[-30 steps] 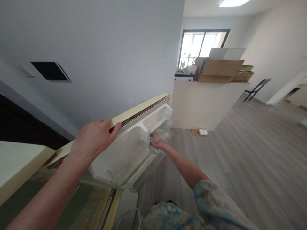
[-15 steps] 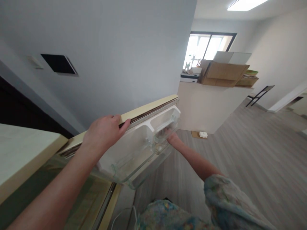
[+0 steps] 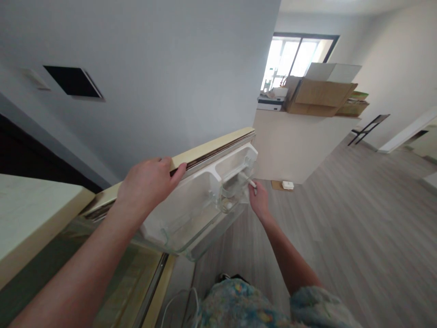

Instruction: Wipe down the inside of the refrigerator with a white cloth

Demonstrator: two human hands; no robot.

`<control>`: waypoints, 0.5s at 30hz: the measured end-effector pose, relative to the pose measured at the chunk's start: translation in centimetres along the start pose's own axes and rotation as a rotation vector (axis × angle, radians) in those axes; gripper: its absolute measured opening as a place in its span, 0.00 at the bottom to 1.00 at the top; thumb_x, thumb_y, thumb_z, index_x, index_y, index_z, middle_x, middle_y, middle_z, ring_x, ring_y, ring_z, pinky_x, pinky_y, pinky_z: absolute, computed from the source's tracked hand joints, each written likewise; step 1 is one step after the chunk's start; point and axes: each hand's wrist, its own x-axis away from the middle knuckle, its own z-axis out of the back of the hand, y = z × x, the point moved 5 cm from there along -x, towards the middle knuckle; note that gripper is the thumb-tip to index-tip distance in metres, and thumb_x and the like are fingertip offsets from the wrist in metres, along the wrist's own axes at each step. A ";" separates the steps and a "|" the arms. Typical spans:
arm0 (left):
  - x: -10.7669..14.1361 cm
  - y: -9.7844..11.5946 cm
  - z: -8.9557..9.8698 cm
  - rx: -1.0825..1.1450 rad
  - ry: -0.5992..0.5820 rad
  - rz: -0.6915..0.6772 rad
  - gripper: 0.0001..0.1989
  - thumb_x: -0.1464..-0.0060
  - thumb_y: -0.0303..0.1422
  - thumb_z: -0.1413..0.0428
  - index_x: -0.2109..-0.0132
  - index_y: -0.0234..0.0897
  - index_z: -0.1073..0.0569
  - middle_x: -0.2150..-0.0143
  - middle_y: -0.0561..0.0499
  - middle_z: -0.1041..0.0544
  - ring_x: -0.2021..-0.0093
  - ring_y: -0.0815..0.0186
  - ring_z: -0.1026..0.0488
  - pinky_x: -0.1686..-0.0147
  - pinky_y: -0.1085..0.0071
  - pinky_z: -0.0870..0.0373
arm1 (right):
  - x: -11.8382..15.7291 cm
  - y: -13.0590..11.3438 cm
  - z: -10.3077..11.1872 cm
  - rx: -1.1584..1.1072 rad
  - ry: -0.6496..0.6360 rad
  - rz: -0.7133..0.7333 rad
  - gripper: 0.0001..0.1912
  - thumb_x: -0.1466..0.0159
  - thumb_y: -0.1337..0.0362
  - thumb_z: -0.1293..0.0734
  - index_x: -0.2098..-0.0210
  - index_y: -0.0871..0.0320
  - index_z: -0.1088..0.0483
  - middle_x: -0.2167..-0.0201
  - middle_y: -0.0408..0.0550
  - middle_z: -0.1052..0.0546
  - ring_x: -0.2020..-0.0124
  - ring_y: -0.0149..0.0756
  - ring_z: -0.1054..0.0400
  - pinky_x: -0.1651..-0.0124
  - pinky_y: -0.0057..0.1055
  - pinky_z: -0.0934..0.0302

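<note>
A pale yellow fridge door (image 3: 213, 146) stands open, its inner side facing me. My left hand (image 3: 146, 182) grips the door's upper edge, thumb on the inner side. Clear bins line the door, and a small round whitish item (image 3: 226, 205) lies in the smaller section. At the door's outer end, my right hand (image 3: 258, 197) is closed on a small white object (image 3: 251, 183), just beside the clear bin. What exactly this object is cannot be made out.
The fridge's top (image 3: 37, 205) is at the left, with its open interior below. Behind the door rises a grey wall (image 3: 164, 73). Cardboard boxes (image 3: 321, 98) rest on a ledge, a chair (image 3: 370, 130) stands farther right, and a white item (image 3: 287, 185) lies on the floor.
My right hand has come out of the door's small compartment and moved slightly right, now with a white object in its fingers. My left hand keeps its hold on the door.
</note>
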 end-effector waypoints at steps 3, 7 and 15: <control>-0.1 -0.1 -0.1 -0.001 -0.003 0.003 0.34 0.32 0.53 0.66 0.60 0.34 0.24 0.64 0.38 0.21 0.63 0.47 0.23 0.67 0.60 0.35 | 3.4 4.6 4.8 -0.218 0.395 -0.349 0.21 0.36 0.49 0.37 0.58 0.62 0.27 0.65 0.52 0.23 0.65 0.39 0.31 0.60 0.35 0.35; -0.1 0.0 0.2 0.000 0.002 0.011 0.33 0.31 0.52 0.65 0.60 0.33 0.24 0.64 0.38 0.21 0.64 0.48 0.24 0.67 0.61 0.37 | 6.9 8.9 8.2 -0.324 0.677 -0.497 0.21 0.38 0.47 0.36 0.59 0.59 0.31 0.65 0.47 0.27 0.66 0.35 0.34 0.63 0.30 0.38; 0.2 0.0 0.0 0.003 -0.008 -0.028 0.32 0.32 0.53 0.65 0.61 0.35 0.26 0.65 0.39 0.23 0.65 0.50 0.25 0.68 0.63 0.41 | 5.7 11.6 -4.3 -0.882 0.112 -0.723 0.13 0.42 0.57 0.31 0.61 0.59 0.27 0.69 0.46 0.22 0.69 0.34 0.28 0.63 0.30 0.31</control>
